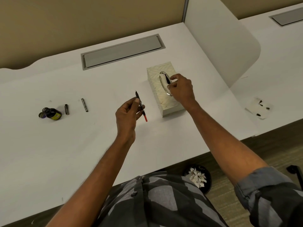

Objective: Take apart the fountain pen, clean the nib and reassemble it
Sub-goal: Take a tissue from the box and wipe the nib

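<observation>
nearest me, down past the desk edge, the bin (198, 177) on the floor holds crumpled tissue, close enough to drop waste into. above the white desk (49, 153) my left hand (127, 115) is closed on the pen's inner part (140, 104) — thumb on top, fingers underneath — with the dark nib end pointing away and up and the red end hanging toward me, off the surface so i judge no ink smears it. to its right my right hand (179, 88) is pinched on a bit of white tissue at the metal-rimmed slot of the tissue box (161, 89); i need that to wipe the nib. out to the left, well apart from my hands, lie the patterned barrel (84, 104), a short dark cap (66, 109) and the ink bottle (52, 113) with its lid beside it — parked there for putting the pen back together. far right, a stained tissue (259, 108) sits on the next desk.
</observation>
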{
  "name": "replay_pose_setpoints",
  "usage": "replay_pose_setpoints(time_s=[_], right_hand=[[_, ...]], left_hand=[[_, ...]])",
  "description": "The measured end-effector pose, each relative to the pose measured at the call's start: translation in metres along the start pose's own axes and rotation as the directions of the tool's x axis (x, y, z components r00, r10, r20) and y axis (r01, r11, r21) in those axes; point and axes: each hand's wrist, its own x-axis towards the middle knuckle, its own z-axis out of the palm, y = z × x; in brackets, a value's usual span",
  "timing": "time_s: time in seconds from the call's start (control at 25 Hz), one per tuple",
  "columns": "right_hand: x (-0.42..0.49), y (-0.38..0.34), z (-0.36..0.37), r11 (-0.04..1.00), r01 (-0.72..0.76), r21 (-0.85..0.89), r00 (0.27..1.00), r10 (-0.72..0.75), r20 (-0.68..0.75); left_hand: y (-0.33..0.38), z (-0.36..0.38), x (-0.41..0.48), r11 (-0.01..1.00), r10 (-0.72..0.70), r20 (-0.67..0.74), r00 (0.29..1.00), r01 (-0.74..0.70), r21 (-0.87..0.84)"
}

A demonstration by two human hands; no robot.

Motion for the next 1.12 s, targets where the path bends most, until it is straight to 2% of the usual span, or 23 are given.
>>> replay_pose_setpoints(time_s=[0.16,0.28,0.32,0.4,0.48,0.52,0.6,0.76,0.84,0.96,1.04,1.12], right_hand=[[0.006,-0.001,-0.001,0.999,-0.045,0.008,0.999,0.045,0.001],[0.011,-0.001,-0.008,0.97,-0.15,0.192,0.986,0.132,0.101],[0.012,-0.001,-0.011,0.921,-0.218,0.323,0.974,0.182,0.137],[0.013,-0.001,-0.018,0.722,-0.368,0.586,0.93,0.296,0.219],[0.016,-0.001,-0.027,0.513,-0.448,0.733,0.888,0.35,0.298],[0.019,0.0,-0.032,0.448,-0.463,0.765,0.877,0.355,0.323],[0.023,0.002,-0.044,0.396,-0.458,0.796,0.88,0.332,0.34],[0.013,-0.005,-0.071,0.393,-0.356,0.848,0.933,0.197,0.301],[-0.005,-0.022,-0.074,0.385,-0.337,0.859,0.941,0.1,0.324],[-0.04,-0.047,-0.059,0.423,-0.372,0.826,0.911,-0.003,0.412],[-0.061,-0.058,-0.048,0.431,-0.423,0.797,0.868,-0.061,0.493],[-0.075,-0.062,-0.043,0.339,-0.493,0.801,0.827,-0.102,0.552]], left_hand=[[0.0,0.007,0.003,1.0,-0.016,0.015,1.0,0.016,0.005],[0.001,0.006,0.006,1.0,-0.015,0.009,1.0,0.015,0.008],[0.002,0.005,0.007,1.0,-0.017,0.005,1.0,0.017,0.01],[0.003,0.002,0.008,1.0,-0.022,-0.001,1.0,0.022,0.011],[0.004,0.001,0.009,1.0,-0.022,-0.001,1.0,0.022,0.015],[0.005,0.001,0.009,1.0,-0.02,0.001,1.0,0.02,0.019],[0.007,0.001,0.008,0.999,-0.008,0.007,1.0,0.008,0.033],[0.011,0.008,0.006,0.99,0.066,0.036,0.997,-0.07,0.119],[0.016,0.013,0.003,0.981,0.095,0.061,0.994,-0.104,0.163],[0.022,0.019,-0.004,0.966,0.142,0.103,0.985,-0.16,0.203],[0.024,0.02,-0.011,0.947,0.183,0.123,0.975,-0.209,0.243],[0.025,0.018,-0.016,0.925,0.222,0.136,0.966,-0.252,0.282]])
